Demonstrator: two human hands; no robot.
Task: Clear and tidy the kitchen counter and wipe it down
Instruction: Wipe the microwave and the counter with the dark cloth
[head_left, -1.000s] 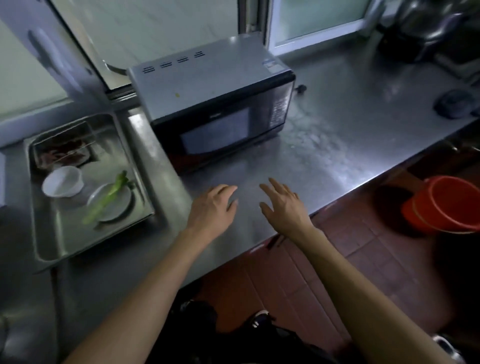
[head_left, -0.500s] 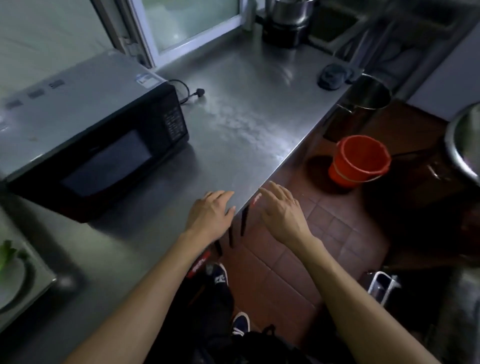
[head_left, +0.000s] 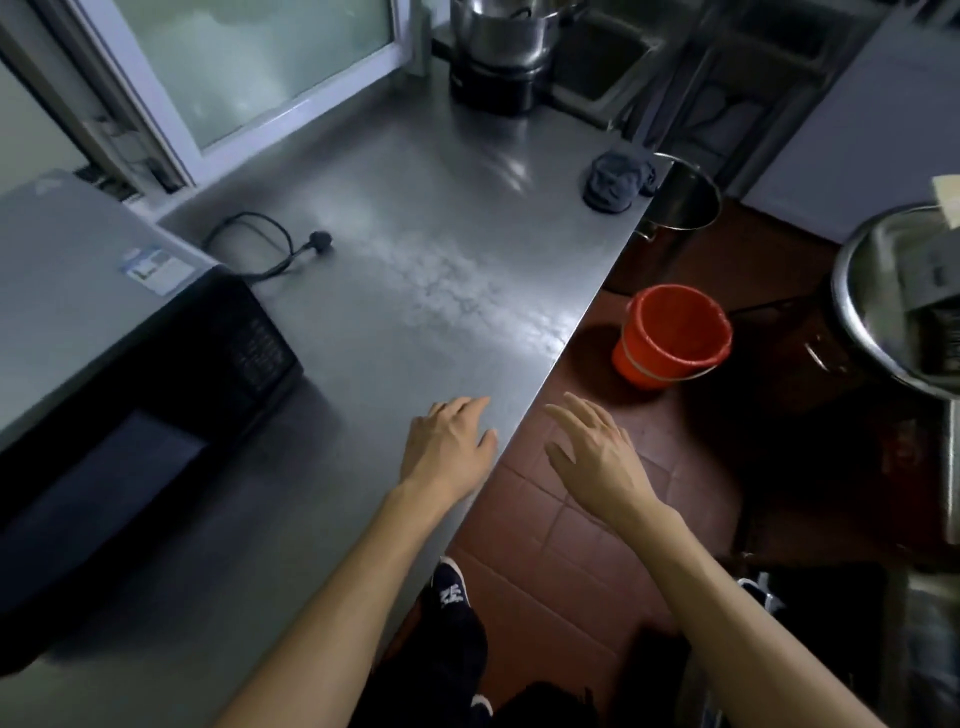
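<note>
The left hand (head_left: 448, 450) hovers palm down over the counter (head_left: 415, 249) edge, fingers straight and close together, holding nothing; whether it touches the steel I cannot tell, and the right hand (head_left: 597, 457) hangs over the floor just beside it, fingers loosely spread and empty. The counter's long axis runs from 7 o'clock to 1 o'clock, with a crumpled dark cloth (head_left: 615, 181) at its far corner, at 1 o'clock from the hands. A microwave (head_left: 119, 353) stands at 9 o'clock, its plug (head_left: 319, 240) lying loose on the steel, and a red bucket (head_left: 672, 335) sits on the floor at 2 o'clock.
</note>
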